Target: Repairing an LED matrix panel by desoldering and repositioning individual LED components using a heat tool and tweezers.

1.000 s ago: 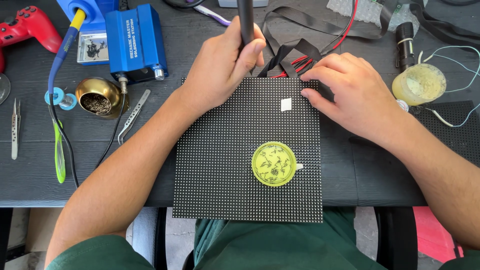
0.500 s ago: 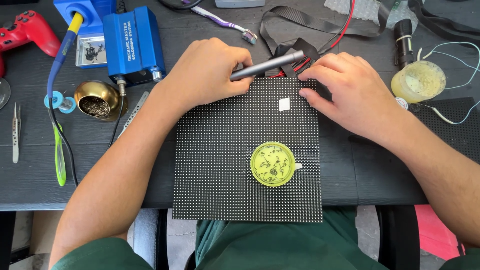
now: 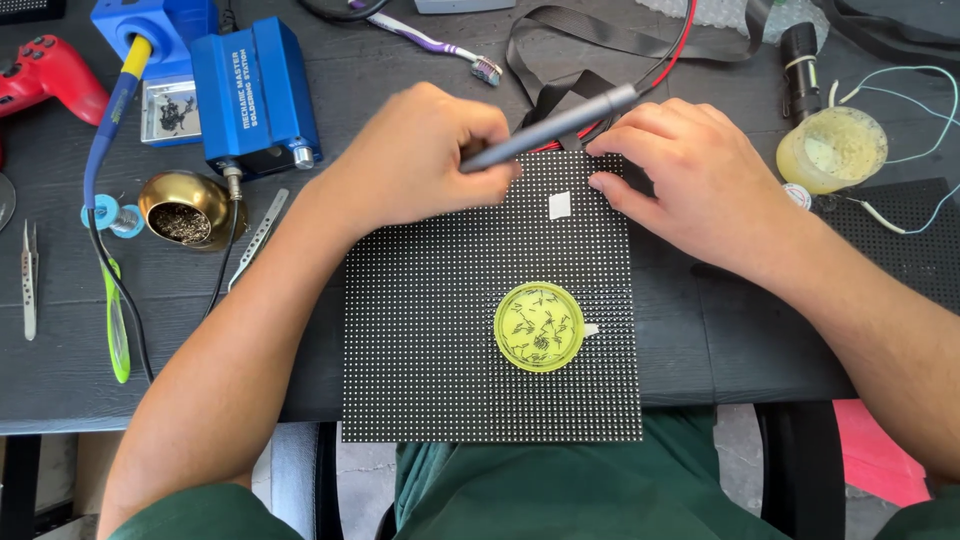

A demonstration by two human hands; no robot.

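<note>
A black dotted LED panel (image 3: 440, 350) lies flat on the dark table, overhanging its front edge. My left hand (image 3: 415, 160) grips a grey pen-shaped tool (image 3: 550, 127) that lies nearly level above the panel's top edge. My right hand (image 3: 690, 180) rests on the panel's upper right corner, fingertips pressing beside a small white square (image 3: 559, 205). A round yellow dish (image 3: 539, 326) with tiny dark parts sits on the panel's lower middle.
A blue soldering station (image 3: 255, 95), a brass tip-cleaner pot (image 3: 180, 210), tweezers (image 3: 258, 235), a red game controller (image 3: 50, 75), a toothbrush (image 3: 440, 45), a yellow tub (image 3: 830, 150) and black ribbon cable (image 3: 600, 40) crowd the table around the panel.
The pen tool in my left hand swung from upright to nearly level, its tip now pointing right. My right hand stayed on the panel's corner.
</note>
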